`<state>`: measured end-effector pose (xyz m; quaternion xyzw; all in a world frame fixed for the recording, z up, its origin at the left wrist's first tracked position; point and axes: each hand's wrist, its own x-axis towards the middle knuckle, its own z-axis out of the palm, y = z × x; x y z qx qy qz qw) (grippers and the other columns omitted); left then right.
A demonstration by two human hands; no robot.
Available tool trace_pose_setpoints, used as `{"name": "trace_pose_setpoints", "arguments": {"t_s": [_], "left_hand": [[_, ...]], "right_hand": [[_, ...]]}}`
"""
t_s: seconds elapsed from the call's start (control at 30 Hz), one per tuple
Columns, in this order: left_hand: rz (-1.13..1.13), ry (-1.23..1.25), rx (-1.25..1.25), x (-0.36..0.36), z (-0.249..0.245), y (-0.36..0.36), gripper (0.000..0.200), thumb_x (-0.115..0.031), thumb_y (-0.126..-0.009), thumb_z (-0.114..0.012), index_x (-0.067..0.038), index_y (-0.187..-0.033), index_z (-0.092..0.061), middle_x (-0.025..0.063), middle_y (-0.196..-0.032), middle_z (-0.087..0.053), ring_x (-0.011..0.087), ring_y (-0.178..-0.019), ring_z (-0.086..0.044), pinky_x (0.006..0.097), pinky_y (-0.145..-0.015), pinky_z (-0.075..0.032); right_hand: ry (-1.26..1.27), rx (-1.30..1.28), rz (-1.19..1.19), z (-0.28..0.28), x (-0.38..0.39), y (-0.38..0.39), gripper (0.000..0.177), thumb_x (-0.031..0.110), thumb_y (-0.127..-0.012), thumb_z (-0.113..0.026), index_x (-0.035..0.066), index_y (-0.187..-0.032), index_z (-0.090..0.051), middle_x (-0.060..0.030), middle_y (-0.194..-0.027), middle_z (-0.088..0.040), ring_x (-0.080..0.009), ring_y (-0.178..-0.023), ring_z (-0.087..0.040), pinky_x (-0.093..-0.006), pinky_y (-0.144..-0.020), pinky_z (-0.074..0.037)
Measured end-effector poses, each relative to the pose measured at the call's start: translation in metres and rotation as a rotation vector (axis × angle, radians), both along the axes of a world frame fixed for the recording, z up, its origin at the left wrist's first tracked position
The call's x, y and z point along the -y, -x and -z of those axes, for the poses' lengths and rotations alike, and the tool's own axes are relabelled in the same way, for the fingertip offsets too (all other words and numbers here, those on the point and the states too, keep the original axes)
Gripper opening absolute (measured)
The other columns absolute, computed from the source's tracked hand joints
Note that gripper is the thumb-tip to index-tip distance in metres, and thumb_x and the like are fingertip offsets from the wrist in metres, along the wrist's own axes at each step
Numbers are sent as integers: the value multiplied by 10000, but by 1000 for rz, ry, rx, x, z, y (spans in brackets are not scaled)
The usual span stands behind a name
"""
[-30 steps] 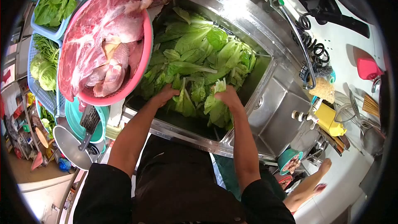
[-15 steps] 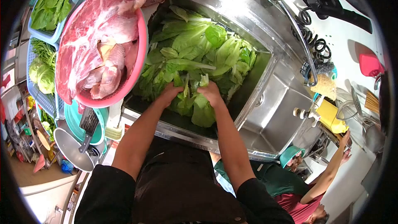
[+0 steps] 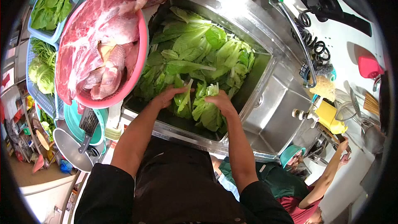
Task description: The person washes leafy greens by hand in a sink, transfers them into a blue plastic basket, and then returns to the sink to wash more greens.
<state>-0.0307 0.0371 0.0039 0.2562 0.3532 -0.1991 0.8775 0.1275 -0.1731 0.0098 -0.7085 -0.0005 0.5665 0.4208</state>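
Our right hand (image 3: 222, 101) grips a leaf bunch (image 3: 207, 114), our left hand (image 3: 167, 96) a single leaf (image 3: 183, 103); held loosely, either could slip.

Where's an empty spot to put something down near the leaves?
The right-hand basin, between the leaf-filled basin and the yellow container, looks bare. Crowded: among the leaves, and left, where a pink basket of meat sits beside blue baskets.
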Motion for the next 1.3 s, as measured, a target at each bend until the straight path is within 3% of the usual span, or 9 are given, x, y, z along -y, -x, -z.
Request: {"name": "trace_pose_setpoints", "arguments": {"t_s": [0.2,0.3,0.43,0.53,0.67,0.87,1.07,1.2,1.3], "left_hand": [[250,-371,-167,13,25,-8,765,-314,-764,-803,-8,-1376,-463,186,-1362,-516,264,-1289,-458,411,-1086,-329],[243,-478,-411,12,44,-8,732,-291,-757,-807,13,-1339,-483,198,-1317,-547,270,-1199,-541,411,-1022,-417],[48,-203,-245,-4,51,-1,564,-254,-784,-783,-6,-1241,-564,150,-1163,-637,255,-1023,-641,409,-877,-534],[22,16,-268,-15,33,-7,421,-231,-815,-754,-24,-1156,-617,114,-1043,-681,240,-914,-682,400,-818,-574],[-21,243,-283,-21,34,-2,337,-225,-846,-725,-36,-1112,-642,100,-999,-697,233,-869,-695,389,-823,-583],[0,273,-266,-9,17,-3,334,-224,-863,-711,-43,-1135,-639,99,-1011,-701,219,-874,-695,388,-805,-589],[91,80,-123,-17,20,-4,355,-230,-861,-722,-34,-1143,-635,89,-1011,-701,201,-903,-687,387,-854,-567],[2,-270,-202,-23,-22,-16,409,-232,-856,-731,-22,-1184,-606,101,-1058,-690,224,-973,-670,386,-892,-544],[-22,-331,-157,-16,-9,-13,471,-194,-840,-725,-19,-1242,-554,127,-1142,-659,256,-1033,-650,406,-913,-534]], "right_hand": [[120,29,-9,-36,-31,-3,393,260,-706,-813,-16,-957,-689,-118,-851,-695,-235,-768,-647,-379,-753,-491],[201,257,-73,-15,-16,-5,378,275,-719,-806,7,-961,-694,-138,-838,-702,-274,-758,-660,-391,-731,-495],[139,490,-178,-43,-23,-3,361,237,-706,-774,69,-1016,-698,-151,-845,-698,-340,-755,-656,-427,-703,-472],[-119,967,-568,-48,-25,8,507,192,-674,-742,128,-1170,-661,-117,-873,-669,-326,-815,-638,-440,-731,-424],[-251,1153,-942,-65,-32,26,689,147,-719,-691,214,-1383,-523,-59,-894,-581,-246,-847,-566,-415,-777,-361],[-382,1464,-743,-22,-30,41,595,125,-701,-696,164,-1283,-579,-38,-865,-538,-243,-825,-531,-414,-756,-354],[-301,1308,-711,-45,-36,20,375,208,-643,-768,109,-985,-649,-49,-849,-547,-266,-864,-539,-417,-754,-370],[-80,1100,-517,-93,-37,3,324,248,-655,-780,86,-916,-677,-102,-884,-577,-312,-895,-546,-430,-766,-400],[-57,953,-440,-105,-42,-12,340,261,-685,-781,53,-926,-660,-119,-905,-604,-345,-910,-555,-448,-801,-443]]}}
